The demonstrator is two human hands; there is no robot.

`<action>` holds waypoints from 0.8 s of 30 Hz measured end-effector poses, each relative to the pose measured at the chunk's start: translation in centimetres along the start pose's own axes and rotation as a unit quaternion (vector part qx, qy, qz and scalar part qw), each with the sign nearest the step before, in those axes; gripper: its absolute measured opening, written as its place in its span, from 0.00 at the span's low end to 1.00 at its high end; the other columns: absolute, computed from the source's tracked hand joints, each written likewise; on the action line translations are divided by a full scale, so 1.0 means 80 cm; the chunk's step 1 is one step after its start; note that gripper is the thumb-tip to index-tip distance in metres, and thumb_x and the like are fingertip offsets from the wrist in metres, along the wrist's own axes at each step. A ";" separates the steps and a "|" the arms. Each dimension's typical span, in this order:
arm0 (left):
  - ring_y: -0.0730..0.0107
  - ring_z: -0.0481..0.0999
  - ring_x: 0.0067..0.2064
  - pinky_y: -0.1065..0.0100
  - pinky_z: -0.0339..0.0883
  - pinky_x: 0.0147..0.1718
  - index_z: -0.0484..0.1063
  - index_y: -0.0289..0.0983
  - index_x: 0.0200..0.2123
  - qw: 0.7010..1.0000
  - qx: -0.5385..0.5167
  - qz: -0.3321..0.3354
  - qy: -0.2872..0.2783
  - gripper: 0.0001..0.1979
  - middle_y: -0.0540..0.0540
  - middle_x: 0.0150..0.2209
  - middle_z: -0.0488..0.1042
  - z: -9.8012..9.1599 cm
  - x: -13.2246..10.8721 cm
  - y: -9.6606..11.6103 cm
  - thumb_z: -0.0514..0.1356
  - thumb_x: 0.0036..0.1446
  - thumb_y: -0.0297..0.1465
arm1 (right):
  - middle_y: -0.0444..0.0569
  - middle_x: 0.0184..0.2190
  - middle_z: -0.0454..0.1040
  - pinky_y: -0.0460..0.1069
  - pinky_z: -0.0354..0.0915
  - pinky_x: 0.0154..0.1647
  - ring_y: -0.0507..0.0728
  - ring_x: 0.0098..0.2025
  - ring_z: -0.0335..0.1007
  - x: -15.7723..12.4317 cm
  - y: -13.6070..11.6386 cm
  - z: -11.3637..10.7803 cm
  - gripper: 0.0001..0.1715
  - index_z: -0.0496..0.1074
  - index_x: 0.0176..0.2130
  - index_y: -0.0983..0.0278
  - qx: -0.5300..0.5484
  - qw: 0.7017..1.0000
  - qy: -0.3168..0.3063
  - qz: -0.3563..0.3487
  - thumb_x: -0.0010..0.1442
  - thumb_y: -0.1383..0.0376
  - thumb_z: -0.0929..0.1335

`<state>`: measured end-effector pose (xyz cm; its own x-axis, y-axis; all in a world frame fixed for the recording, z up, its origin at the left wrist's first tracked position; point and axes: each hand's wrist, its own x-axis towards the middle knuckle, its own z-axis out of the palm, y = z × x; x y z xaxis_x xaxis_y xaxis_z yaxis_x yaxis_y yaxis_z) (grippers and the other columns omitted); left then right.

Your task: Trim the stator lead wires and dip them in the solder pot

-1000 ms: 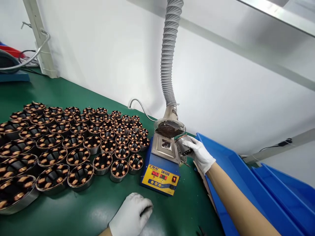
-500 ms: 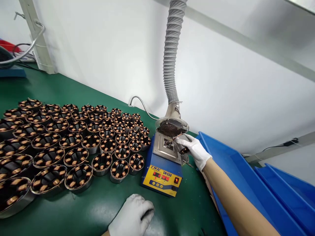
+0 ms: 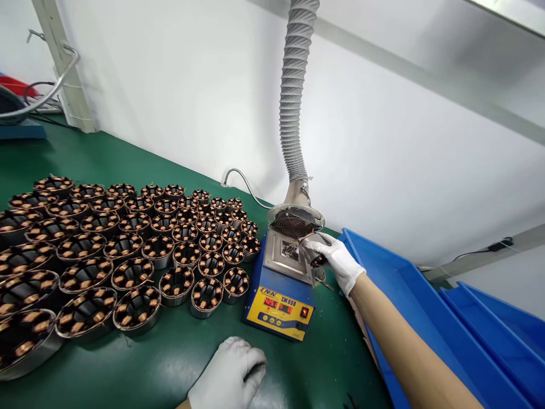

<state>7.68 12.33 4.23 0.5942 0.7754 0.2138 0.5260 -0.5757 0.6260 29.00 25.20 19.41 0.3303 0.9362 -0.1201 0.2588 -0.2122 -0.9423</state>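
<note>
So, right hand (image 3: pixel 337 260), white-gloved, has its fingers clamped on one coil ring (image 3: pixel 317 261), at the right edge of the blue machine (image 3: pixel 279 313) with the yellow panel. Ring is tipped, not upright; glove covers most of it, so exact direction of its axis can't be told, copper coils show on the side toward the camera. Key relation: the square opening (image 3: pixel 290 250) in the metal top plate (image 3: pixel 276 259) lies just left of the ring, with thin leads (image 3: pixel 305 238) on the ring's upper left, opening side; contact there too small to tell. Right hand is clearly nearer; left hand (image 3: pixel 230 372), also gloved, rests on the green surface (image 3: pixel 179 358) in front of the machine, loosely curled, thumb and forefinger apart, nothing visible between. Other coil rings (image 3: pixel 207 295) stand in rows to the left. Round hood (image 3: pixel 293 218) sits just behind the opening, blue bins (image 3: pixel 409 318) at right
</note>
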 end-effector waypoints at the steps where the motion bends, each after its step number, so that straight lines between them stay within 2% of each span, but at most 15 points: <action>1: 0.65 0.76 0.33 0.64 0.69 0.38 0.72 0.40 0.32 1.000 -0.001 0.002 0.004 0.07 0.49 0.28 0.76 0.000 0.000 0.000 0.55 0.53 0.25 | 0.49 0.33 0.76 0.47 0.66 0.26 0.56 0.30 0.72 0.000 0.000 -0.001 0.33 0.71 0.42 0.65 0.001 1.000 0.001 -0.001 0.33 0.61 0.76; 7: 0.66 0.76 0.32 0.65 0.69 0.38 0.72 0.40 0.32 1.000 -0.008 0.001 0.024 0.07 0.49 0.28 0.76 0.000 0.000 0.000 0.55 0.52 0.25 | 0.50 0.36 0.76 0.47 0.67 0.30 0.57 0.33 0.72 -0.003 0.003 -0.003 0.30 0.72 0.40 0.66 0.008 1.000 -0.004 -0.013 0.34 0.63 0.76; 14: 0.64 0.75 0.33 0.63 0.67 0.38 0.72 0.40 0.31 0.999 -0.025 -0.022 -0.001 0.07 0.49 0.29 0.76 -0.003 0.001 0.005 0.55 0.54 0.25 | 0.48 0.32 0.76 0.47 0.66 0.24 0.56 0.29 0.71 -0.010 -0.006 -0.015 0.30 0.72 0.40 0.65 0.036 0.999 0.017 0.000 0.34 0.65 0.76; 19: 0.65 0.75 0.32 0.66 0.66 0.36 0.72 0.40 0.30 0.999 -0.026 -0.017 0.022 0.07 0.50 0.27 0.77 0.000 0.000 0.003 0.54 0.53 0.26 | 0.46 0.26 0.74 0.49 0.66 0.20 0.55 0.23 0.68 -0.011 -0.023 -0.033 0.19 0.71 0.36 0.62 0.106 0.993 0.046 0.026 0.41 0.63 0.72; 24: 0.66 0.76 0.32 0.68 0.67 0.35 0.73 0.40 0.31 1.000 -0.010 -0.009 0.028 0.08 0.49 0.28 0.77 -0.003 0.002 0.002 0.55 0.52 0.25 | 0.45 0.21 0.72 0.51 0.68 0.23 0.54 0.22 0.68 0.001 -0.030 -0.026 0.06 0.68 0.30 0.61 0.185 0.978 0.067 0.074 0.48 0.62 0.68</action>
<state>7.73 12.38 4.53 0.5492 0.7991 0.2446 0.5233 -0.5571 0.6448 30.31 25.24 22.30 0.4615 0.8526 -0.2452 -0.1385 -0.2037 -0.9692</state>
